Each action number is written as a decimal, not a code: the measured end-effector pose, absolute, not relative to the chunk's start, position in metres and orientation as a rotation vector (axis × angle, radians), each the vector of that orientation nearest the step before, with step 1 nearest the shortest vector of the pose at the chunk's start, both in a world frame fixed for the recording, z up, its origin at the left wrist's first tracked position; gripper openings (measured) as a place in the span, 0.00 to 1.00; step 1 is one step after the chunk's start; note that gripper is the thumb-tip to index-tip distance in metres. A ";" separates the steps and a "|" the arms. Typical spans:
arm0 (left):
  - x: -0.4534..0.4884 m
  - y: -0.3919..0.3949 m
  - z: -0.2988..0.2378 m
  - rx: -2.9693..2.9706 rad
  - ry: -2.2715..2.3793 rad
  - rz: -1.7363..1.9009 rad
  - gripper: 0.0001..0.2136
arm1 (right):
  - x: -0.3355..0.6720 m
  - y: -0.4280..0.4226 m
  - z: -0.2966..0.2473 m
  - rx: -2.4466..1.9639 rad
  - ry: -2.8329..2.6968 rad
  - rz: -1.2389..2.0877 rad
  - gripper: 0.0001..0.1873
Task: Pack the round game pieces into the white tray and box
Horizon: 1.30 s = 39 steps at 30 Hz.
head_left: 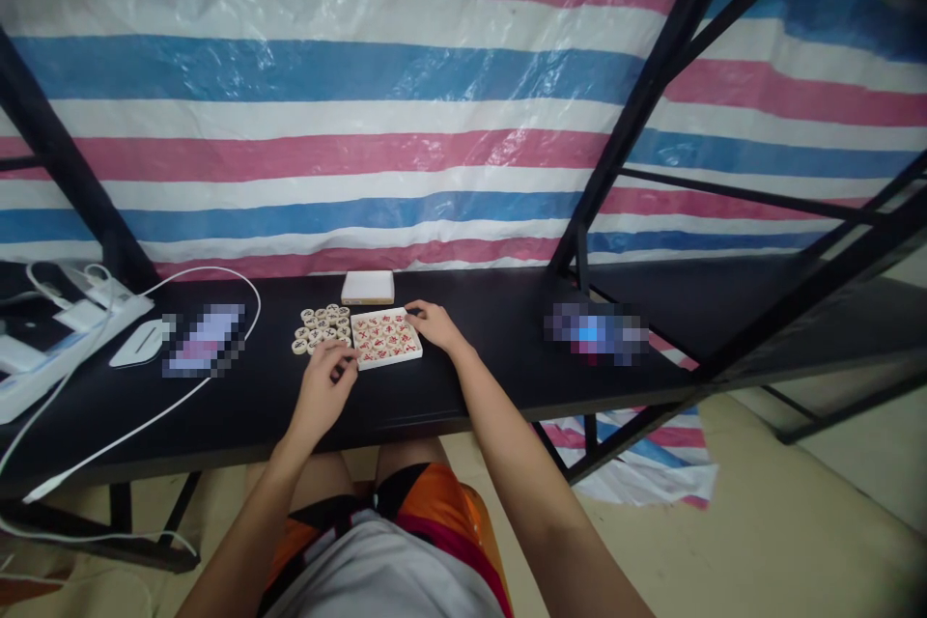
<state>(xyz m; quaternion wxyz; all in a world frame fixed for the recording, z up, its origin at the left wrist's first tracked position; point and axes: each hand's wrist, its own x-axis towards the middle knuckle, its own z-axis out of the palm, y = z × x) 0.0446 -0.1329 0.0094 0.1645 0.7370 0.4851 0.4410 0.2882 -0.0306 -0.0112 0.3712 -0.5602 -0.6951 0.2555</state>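
Note:
A shallow white box (391, 364) on the black desk holds rows of round Chinese chess pieces with red characters (387, 336). Just left of it, loose chess pieces with black characters (319, 321) lie grouped in rows. My left hand (329, 379) is closed, fingers curled and fingertips at the box's left edge, hiding some of the nearest black pieces. At the far right corner of the box, my right hand (433, 323) grips the rim with thumb and fingers.
A white box lid (368, 288) sits behind the pieces. To the left are a blurred phone (205, 340), a white pad (139, 344), a power strip (43, 367) and a looping white cable (159, 417). Another blurred device (595, 333) lies right, near black metal posts (637, 106).

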 end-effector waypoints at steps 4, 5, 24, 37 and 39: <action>0.007 -0.121 0.018 2.157 1.660 1.322 0.11 | 0.288 -0.031 -0.010 -1.447 -1.783 0.648 0.16; -0.003 -0.116 0.017 2.177 1.741 1.277 0.12 | 0.287 -0.031 -0.009 -1.457 -1.781 0.642 0.16; -0.022 -0.108 0.001 2.473 2.079 0.693 0.09 | 0.287 -0.031 -0.010 -1.441 -1.806 0.594 0.15; -0.017 -0.112 0.006 2.558 2.038 0.771 0.14 | 0.282 -0.024 -0.014 -1.351 -2.006 0.394 0.18; -0.017 -0.112 0.006 2.557 2.049 0.775 0.13 | 0.282 -0.025 -0.014 -1.351 -1.993 0.427 0.18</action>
